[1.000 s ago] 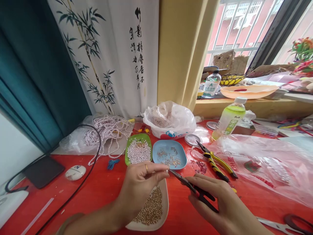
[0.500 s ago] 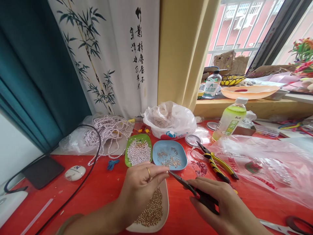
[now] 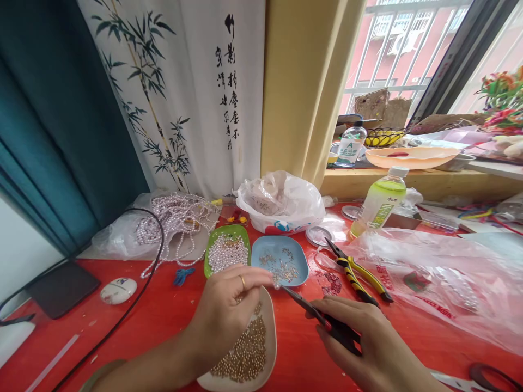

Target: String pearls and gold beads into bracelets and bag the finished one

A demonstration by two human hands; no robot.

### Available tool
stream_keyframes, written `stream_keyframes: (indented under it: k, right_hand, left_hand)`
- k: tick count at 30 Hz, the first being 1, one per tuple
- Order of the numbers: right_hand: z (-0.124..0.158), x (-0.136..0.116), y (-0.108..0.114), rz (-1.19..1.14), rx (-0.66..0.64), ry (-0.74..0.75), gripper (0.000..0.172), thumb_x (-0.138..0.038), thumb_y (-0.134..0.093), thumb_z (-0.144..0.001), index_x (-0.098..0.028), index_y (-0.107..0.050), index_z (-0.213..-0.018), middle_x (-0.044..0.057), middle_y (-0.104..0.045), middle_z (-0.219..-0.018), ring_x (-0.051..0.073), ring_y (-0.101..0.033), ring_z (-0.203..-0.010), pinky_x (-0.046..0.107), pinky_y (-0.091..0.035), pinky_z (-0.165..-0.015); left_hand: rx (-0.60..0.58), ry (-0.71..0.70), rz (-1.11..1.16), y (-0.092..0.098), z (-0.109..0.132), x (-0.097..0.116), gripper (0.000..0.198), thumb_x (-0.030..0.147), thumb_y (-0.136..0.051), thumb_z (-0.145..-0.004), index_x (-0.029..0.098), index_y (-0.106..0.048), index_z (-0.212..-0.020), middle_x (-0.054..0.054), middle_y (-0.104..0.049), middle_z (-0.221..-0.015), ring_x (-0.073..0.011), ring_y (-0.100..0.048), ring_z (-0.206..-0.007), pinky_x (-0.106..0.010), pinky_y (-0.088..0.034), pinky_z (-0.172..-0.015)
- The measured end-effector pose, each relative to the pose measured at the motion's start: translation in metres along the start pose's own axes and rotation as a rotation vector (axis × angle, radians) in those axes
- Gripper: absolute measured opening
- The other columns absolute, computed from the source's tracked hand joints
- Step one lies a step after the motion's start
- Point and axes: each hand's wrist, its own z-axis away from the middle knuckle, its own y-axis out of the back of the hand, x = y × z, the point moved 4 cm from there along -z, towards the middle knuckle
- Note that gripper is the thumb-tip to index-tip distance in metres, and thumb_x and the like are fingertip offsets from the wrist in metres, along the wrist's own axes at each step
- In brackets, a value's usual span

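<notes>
Right hand (image 3: 370,333) wrapped round pliers (image 3: 320,320), slim, dark and tapering, tips just beside a bead (image 3: 277,285), tiny and pale from my remote view, pinched in left hand (image 3: 229,305) fingertips near the blue tray (image 3: 303,251).

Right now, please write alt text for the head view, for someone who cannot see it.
A left hand pinches a tiny pale piece near the tip of slim black pliers in the right hand, over a red table. Nearby are a cream tray of round gold beads, a square green tray of pearly beads and a blue tray.
</notes>
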Motion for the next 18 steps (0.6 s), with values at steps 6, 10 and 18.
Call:
stream_keyframes:
  k: [6, 10, 18]
  right_hand:
    - [0.0001, -0.0012, -0.0027, 0.020, -0.031, 0.016, 0.020, -0.015, -0.044, -0.076, -0.017, -0.060, -0.065, 0.001, -0.057, -0.054, 0.012, -0.043, -0.046, 0.023, -0.031, -0.044]
    - [0.0009, -0.0011, -0.0014, 0.016, -0.003, 0.029, 0.018, -0.014, -0.045, -0.074, -0.018, -0.061, -0.067, 0.002, -0.058, -0.056, 0.012, -0.046, -0.047, 0.023, -0.033, -0.045]
    - [0.0010, -0.0010, -0.0009, 0.074, -0.001, 0.066, 0.017, -0.011, -0.045, -0.072, -0.019, -0.059, -0.066, 0.001, -0.057, -0.055, 0.013, -0.048, -0.046, 0.024, -0.036, -0.044]
  left_hand:
    - [-0.037, -0.024, -0.055, -0.0025, 0.0020, 0.0071, 0.018, 0.019, -0.053, -0.076, 0.017, -0.068, -0.086, -0.006, -0.069, -0.084, -0.0194, -0.060, -0.080, -0.032, -0.046, -0.075]
    - [-0.084, -0.005, -0.033, -0.0044, 0.0018, 0.0055, 0.019, 0.027, -0.057, -0.076, 0.019, -0.068, -0.089, -0.006, -0.069, -0.087, -0.0198, -0.059, -0.082, -0.032, -0.045, -0.075]
    - [-0.086, -0.001, 0.097, -0.0047, -0.0002, 0.0011, 0.014, 0.025, -0.057, -0.078, 0.023, -0.070, -0.082, -0.004, -0.070, -0.077, -0.0173, -0.058, -0.072, -0.029, -0.045, -0.066]
